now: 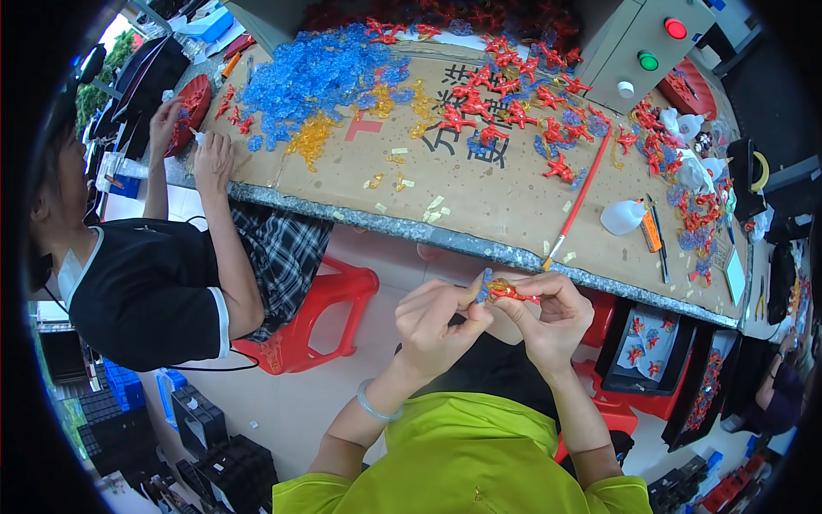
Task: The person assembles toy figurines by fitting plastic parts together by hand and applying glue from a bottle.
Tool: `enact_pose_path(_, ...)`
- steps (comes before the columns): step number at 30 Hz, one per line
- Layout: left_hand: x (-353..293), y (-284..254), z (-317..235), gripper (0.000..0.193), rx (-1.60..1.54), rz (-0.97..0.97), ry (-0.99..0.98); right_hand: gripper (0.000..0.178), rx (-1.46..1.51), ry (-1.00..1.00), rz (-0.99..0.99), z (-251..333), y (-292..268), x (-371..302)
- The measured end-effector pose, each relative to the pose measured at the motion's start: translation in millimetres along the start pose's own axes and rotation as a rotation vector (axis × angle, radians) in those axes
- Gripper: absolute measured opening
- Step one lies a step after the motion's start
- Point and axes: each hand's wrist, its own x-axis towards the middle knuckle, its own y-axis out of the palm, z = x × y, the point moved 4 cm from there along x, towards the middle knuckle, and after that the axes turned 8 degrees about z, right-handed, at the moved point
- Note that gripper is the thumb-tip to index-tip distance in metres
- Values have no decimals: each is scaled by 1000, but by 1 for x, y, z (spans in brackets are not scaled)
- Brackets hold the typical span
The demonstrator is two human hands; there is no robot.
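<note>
In front of my lap, short of the table's edge, my two hands meet around one small toy. My left hand pinches a translucent blue plastic piece between thumb and fingers. A red figurine with a yellow translucent part is gripped in my right hand. The blue piece touches or sits right beside the figurine's yellow end; the fingers partly cover the join. Beyond my hands, a red-handled brush lies on the cardboard-covered table.
Translucent blue pieces are heaped at the far left, with yellow pieces alongside. Red figurines spread across the back. A white bottle and orange cutter lie right. A co-worker sits left; black trays stand right.
</note>
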Motion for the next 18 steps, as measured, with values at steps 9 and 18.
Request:
enact_pose_path(9,10,6,7,20,-296,69,-398,22,-551,-339,16,18,4,-1)
enact_pose_path(18,12,4,16,20,-207,369,-325,23,-707,-476,141,20,7,-1)
